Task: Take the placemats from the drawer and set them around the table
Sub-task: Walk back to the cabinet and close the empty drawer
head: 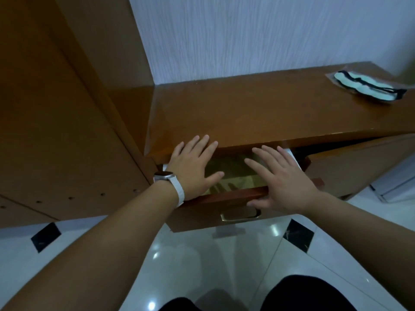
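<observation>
A wooden drawer (226, 196) of a brown sideboard stands pulled partly out, with a brass handle (240, 215) on its front. Inside lie olive-gold placemats (233, 170), partly hidden by my hands and the sideboard top. My left hand (193, 164), with a white watch at the wrist, hovers flat over the drawer's left side, fingers spread. My right hand (280, 178) is spread over the drawer's right side, its thumb near the front edge. Neither hand holds anything.
The sideboard top (258, 111) carries a pale green and black cloth item in clear wrap (368, 87) at the far right. A tall wooden cabinet (56, 120) stands on the left. A cabinet door (359, 167) hangs ajar on the right. Glossy white floor tiles (213, 254) lie below.
</observation>
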Action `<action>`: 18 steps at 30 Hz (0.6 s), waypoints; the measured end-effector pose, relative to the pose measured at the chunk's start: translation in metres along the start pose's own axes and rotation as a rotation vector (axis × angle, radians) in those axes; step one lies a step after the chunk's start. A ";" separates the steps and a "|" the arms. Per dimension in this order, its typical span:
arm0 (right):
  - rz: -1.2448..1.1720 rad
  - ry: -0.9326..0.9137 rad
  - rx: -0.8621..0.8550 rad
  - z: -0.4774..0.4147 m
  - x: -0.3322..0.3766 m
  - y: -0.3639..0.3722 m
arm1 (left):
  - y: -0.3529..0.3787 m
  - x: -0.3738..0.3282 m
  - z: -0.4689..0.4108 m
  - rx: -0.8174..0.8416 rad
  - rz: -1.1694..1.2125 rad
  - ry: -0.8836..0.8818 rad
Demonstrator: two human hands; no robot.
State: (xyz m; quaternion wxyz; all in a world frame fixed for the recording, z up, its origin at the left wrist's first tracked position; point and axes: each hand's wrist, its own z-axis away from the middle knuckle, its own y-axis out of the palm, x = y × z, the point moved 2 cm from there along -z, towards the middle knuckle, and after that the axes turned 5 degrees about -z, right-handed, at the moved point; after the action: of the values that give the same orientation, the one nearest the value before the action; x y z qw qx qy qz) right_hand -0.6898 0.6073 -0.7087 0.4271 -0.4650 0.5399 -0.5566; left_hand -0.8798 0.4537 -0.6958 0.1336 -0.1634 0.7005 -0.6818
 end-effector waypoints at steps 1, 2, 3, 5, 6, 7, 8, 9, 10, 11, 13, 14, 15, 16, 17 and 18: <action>0.004 -0.002 0.006 -0.001 -0.001 0.000 | 0.000 0.000 0.000 0.004 0.004 -0.003; 0.009 -0.005 0.007 -0.001 -0.002 0.000 | 0.001 0.000 -0.001 0.011 0.008 -0.006; 0.013 -0.008 0.009 -0.002 -0.003 0.000 | 0.001 0.001 -0.001 0.019 0.007 -0.005; 0.012 -0.012 0.005 -0.003 -0.003 0.000 | 0.001 0.002 -0.001 0.035 -0.003 0.002; 0.008 -0.012 -0.002 -0.003 -0.004 0.000 | 0.001 0.002 -0.001 0.040 -0.007 0.002; 0.006 -0.012 -0.007 -0.003 -0.004 0.000 | 0.000 0.001 0.000 0.042 -0.012 0.000; 0.007 -0.013 -0.008 -0.004 -0.005 0.001 | -0.001 0.000 0.000 0.045 -0.017 -0.004; 0.008 -0.015 -0.009 -0.004 -0.005 0.001 | -0.001 -0.001 0.000 0.045 -0.021 -0.006; 0.007 -0.019 -0.009 -0.004 -0.006 0.001 | 0.000 -0.001 0.000 0.043 -0.026 -0.006; 0.003 -0.023 -0.008 -0.005 -0.006 0.000 | 0.000 -0.001 0.000 0.038 -0.033 -0.006; -0.004 -0.028 -0.004 -0.005 -0.007 -0.001 | 0.001 -0.001 -0.001 0.029 -0.044 -0.006; -0.008 -0.028 0.000 -0.006 -0.007 -0.001 | 0.001 -0.002 -0.001 0.032 -0.047 -0.008; -0.012 -0.025 0.002 -0.006 -0.008 -0.001 | 0.001 -0.002 -0.001 0.039 -0.050 -0.009; -0.014 -0.022 0.003 -0.006 -0.008 -0.001 | 0.000 -0.002 -0.001 0.051 -0.054 -0.008; -0.016 -0.017 0.005 -0.006 -0.008 0.000 | -0.001 -0.003 -0.001 0.068 -0.061 -0.004; -0.017 -0.014 0.007 -0.007 -0.008 0.000 | -0.002 -0.003 0.000 0.091 -0.072 0.004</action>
State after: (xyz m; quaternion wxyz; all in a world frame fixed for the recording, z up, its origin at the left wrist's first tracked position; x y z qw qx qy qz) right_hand -0.6946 0.6169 -0.7092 0.4278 -0.4721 0.5309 -0.5589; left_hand -0.8769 0.4555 -0.6941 0.1150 -0.1811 0.6628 -0.7174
